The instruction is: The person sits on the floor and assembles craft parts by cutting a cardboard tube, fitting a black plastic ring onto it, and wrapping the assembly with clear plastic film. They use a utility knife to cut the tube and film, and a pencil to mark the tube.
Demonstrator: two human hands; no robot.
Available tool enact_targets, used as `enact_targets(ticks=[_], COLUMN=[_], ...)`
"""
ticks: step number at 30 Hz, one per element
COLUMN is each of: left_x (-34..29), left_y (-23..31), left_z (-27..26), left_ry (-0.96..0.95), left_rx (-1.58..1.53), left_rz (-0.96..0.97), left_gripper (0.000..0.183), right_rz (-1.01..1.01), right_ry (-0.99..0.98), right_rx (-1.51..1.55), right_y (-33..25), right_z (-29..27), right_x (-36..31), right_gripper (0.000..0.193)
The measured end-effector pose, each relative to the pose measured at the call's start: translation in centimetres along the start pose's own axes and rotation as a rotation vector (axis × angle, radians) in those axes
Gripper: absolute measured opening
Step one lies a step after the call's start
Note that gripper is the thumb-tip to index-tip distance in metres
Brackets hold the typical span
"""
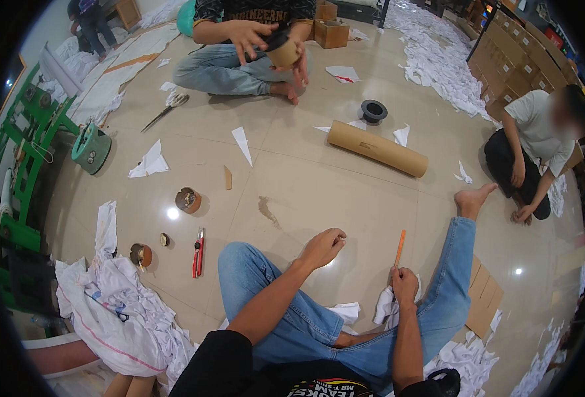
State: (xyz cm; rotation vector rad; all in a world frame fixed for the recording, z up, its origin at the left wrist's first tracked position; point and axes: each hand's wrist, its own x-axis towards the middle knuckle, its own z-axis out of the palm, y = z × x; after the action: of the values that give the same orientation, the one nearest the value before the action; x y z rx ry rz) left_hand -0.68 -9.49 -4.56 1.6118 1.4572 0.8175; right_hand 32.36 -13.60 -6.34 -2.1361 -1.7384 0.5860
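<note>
My right hand (405,286) is closed round a thin orange stick (400,247) that points up and away from me. White cloth (385,305) hangs beside and below that hand, by my right leg; whether the fingers also grip it I cannot tell. In front of my bent left knee, my left hand (324,248) hovers with curled fingers pressed together. What is in them, if anything, is hidden. A red box cutter (198,253) lies on the tiles to the left of my knee.
Two brown cups (188,200) stand at left, near a heap of white cloth (120,291). A cardboard tube (378,149) and a black ring-shaped part (374,111) lie ahead. Scissors (165,110) rest far left. One person opposite handles a cardboard roll (284,53); another sits at right.
</note>
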Motion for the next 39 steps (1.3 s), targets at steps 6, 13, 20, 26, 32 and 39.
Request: enact_targets(ticks=[6, 13, 20, 26, 32, 39], left_x=[0.0, 0.07, -0.03, -0.08, 0.02, 0.17], left_y=[-0.18, -0.03, 0.07, 0.09, -0.13, -0.63], left_z=[0.09, 0.01, 0.06, -0.08, 0.12, 0.47], left_ry=[0.006, -0.017, -0.012, -0.012, 0.017, 0.09], left_rx=[0.0, -0.003, -0.007, -0.001, 0.006, -0.029], left_rz=[0.005, -0.005, -0.002, 0.003, 0.035, 0.06], left_gripper=[0.029, 0.029, 0.029, 0.029, 0.028, 0.026], right_rz=[0.001, 0.011, -0.003, 0.015, -0.035, -0.022], right_ry=[-0.007, -0.008, 0.01, -0.006, 0.018, 0.001], right_rx=[0.008, 0.001, -0.002, -0.002, -0.012, 0.022], right_y=[0.26, 0.26, -0.13, -0.58, 0.02, 0.01], right_z=[0.16, 0.14, -0.09, -0.27, 0.0, -0.01], right_x=[0.06, 0.11, -0.04, -0.08, 0.0, -0.01], right_gripper=[0.046, 0.046, 0.044, 0.044, 0.044, 0.045])
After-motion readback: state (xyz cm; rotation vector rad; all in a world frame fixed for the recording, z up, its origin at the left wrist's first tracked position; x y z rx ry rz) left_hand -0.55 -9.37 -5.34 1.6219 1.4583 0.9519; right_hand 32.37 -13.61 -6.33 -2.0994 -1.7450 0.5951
